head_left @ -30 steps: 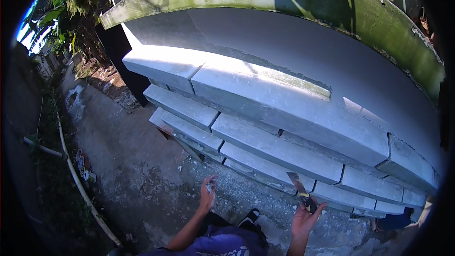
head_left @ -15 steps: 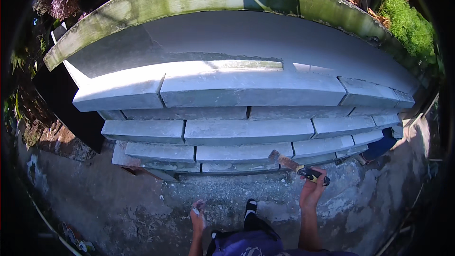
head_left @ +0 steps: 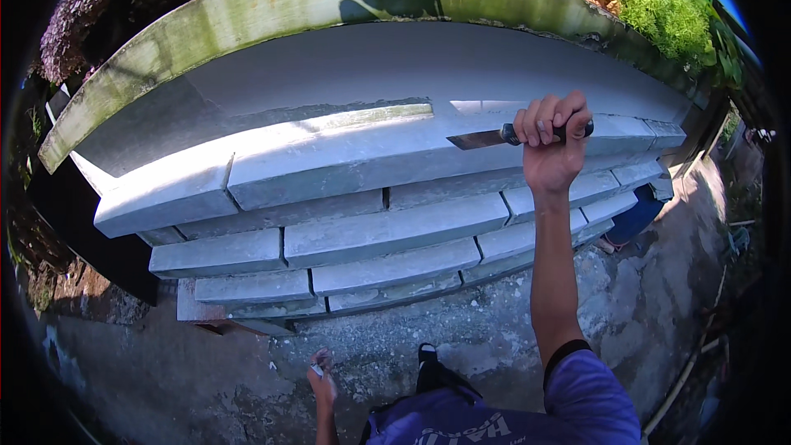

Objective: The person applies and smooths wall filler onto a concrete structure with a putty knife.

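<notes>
My right hand (head_left: pixel 554 136) is raised in front of the top tier of pale slabs (head_left: pixel 354 156), fingers wrapped round the dark handle of a scraper (head_left: pixel 482 139). Its flat, brownish blade points left, over the top tier's upper surface; whether it touches cannot be told. Low down, my left hand (head_left: pixel 324 379) hangs over the floor in front of the steps, its fingers curled. A small pale bit (head_left: pixel 317 370) shows at those fingers, too small to name.
Below the top tier, more slab tiers (head_left: pixel 395 227) step down toward me, with dark gaps between blocks. A curved, green-stained ledge (head_left: pixel 272 0) overhangs the back wall. Bright green foliage (head_left: pixel 659 12) grows at the far right. Rough concrete floor (head_left: pixel 222 371) lies under me.
My right hand has risen and reached forward with the scraper, from the lowest slabs to the top tier. My left hand stays low. The whole view has shifted and tilted slightly.
</notes>
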`<action>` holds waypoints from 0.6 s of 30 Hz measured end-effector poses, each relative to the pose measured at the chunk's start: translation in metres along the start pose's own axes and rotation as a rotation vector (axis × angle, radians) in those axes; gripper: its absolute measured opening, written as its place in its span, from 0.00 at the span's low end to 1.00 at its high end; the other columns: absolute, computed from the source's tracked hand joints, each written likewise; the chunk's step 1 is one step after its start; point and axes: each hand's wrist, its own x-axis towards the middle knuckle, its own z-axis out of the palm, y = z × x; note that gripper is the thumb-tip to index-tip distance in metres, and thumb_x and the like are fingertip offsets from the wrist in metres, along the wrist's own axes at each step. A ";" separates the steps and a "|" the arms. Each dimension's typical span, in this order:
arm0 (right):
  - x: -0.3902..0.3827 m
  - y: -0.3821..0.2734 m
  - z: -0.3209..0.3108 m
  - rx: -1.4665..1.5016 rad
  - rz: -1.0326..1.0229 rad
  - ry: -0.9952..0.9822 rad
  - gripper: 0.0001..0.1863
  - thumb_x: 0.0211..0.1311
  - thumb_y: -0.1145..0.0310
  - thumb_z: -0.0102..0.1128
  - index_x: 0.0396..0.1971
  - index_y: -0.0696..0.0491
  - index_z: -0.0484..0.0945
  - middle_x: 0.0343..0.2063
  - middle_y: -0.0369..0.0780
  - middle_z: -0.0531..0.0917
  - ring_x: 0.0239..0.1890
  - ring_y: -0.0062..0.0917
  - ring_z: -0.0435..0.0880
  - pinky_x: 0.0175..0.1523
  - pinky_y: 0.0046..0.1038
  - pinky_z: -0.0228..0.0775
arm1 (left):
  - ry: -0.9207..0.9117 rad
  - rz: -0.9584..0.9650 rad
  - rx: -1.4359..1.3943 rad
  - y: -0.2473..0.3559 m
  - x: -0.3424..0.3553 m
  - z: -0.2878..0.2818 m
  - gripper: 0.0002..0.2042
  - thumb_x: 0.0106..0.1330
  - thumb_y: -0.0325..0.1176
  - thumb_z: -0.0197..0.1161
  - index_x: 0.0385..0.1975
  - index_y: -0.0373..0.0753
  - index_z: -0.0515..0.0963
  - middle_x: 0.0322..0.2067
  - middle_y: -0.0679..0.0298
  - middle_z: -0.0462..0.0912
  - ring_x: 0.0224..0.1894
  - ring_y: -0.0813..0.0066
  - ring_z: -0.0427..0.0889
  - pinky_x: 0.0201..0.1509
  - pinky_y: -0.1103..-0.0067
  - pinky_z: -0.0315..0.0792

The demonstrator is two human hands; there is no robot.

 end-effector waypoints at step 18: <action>0.067 0.103 0.033 -0.203 0.279 -0.279 0.37 0.70 0.40 0.35 0.15 0.59 0.69 0.11 0.35 0.67 0.11 0.15 0.66 0.16 0.17 0.51 | 0.168 -0.116 -0.072 0.023 0.035 0.115 0.16 0.61 0.18 0.49 0.49 0.31 0.72 0.46 0.57 0.77 0.50 0.70 0.75 0.58 0.77 0.67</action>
